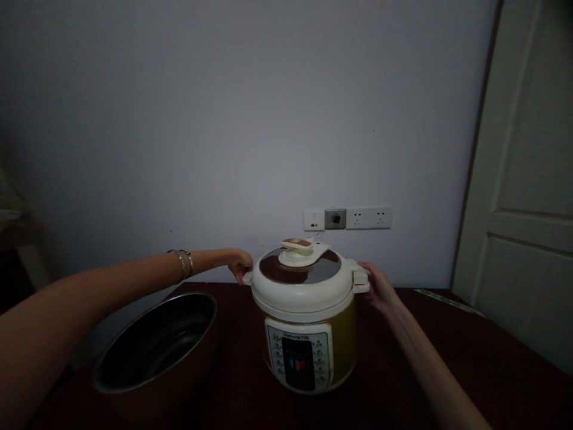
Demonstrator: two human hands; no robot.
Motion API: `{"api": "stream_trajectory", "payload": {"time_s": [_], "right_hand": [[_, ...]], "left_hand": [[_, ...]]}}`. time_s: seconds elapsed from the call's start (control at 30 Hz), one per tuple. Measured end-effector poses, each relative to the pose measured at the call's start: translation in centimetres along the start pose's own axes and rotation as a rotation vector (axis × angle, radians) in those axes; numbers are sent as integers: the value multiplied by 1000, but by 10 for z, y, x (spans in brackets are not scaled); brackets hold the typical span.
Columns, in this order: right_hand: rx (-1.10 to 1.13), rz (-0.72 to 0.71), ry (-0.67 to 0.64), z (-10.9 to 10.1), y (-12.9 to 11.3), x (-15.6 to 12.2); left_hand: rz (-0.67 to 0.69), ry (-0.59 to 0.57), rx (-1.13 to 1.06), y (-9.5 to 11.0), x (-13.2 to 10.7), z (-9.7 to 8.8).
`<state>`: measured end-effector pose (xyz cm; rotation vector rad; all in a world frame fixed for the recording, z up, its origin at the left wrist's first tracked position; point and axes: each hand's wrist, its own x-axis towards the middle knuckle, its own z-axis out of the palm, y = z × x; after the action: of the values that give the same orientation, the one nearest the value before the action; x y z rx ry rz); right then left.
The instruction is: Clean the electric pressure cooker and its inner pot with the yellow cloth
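An electric pressure cooker (308, 304) with a cream lid, a brown top and a yellow-green body stands upright on the dark table. Its control panel (299, 357) faces me. My left hand (242, 264) is closed on the cooker's left side handle, with bangles on that wrist. On the opposite side my right hand (377, 285) grips the right handle, its fingers partly hidden behind it. The lid sits on the cooker, with a knob (297, 252) on top. Left of the cooker is a dark-lined inner pot (154, 340), open at the top, below my left forearm.
A pale wall rises behind the dark red table (242, 364). Wall sockets (369, 218) and a switch plate are just behind the cooker. A flat, narrow strip (449, 302) lies at the table's back right. At the far right is a panelled door (532, 179).
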<state>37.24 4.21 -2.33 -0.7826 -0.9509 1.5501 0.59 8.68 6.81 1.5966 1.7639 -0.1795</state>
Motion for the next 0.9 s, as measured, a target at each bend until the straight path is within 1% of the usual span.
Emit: {"api": "stream_trajectory", "payload": {"time_s": [0.2, 0.4, 0.53, 0.63, 0.7, 0.8, 0.87, 0.9], "right_hand": [[67, 41, -21, -4, 5, 3], [-2, 52, -48, -17, 10, 14], [-65, 43, -52, -25, 11, 18], [-83, 47, -65, -29, 11, 20], [-98, 46, -67, -29, 12, 21], [-119, 40, -52, -29, 11, 18], [-176, 43, -20, -28, 4, 11], [-250, 55, 13, -28, -1, 6]], "left_hand": [[-23, 28, 14, 2, -1, 2], [-39, 45, 51, 7, -3, 3], [-45, 58, 98, 12, -11, 3], [-51, 87, 175, 15, -21, 8], [-38, 131, 244, 18, -29, 12], [-20, 238, 343, 28, -38, 14], [-41, 322, 393, 40, -44, 7], [-59, 366, 413, 47, -48, 2]]}}
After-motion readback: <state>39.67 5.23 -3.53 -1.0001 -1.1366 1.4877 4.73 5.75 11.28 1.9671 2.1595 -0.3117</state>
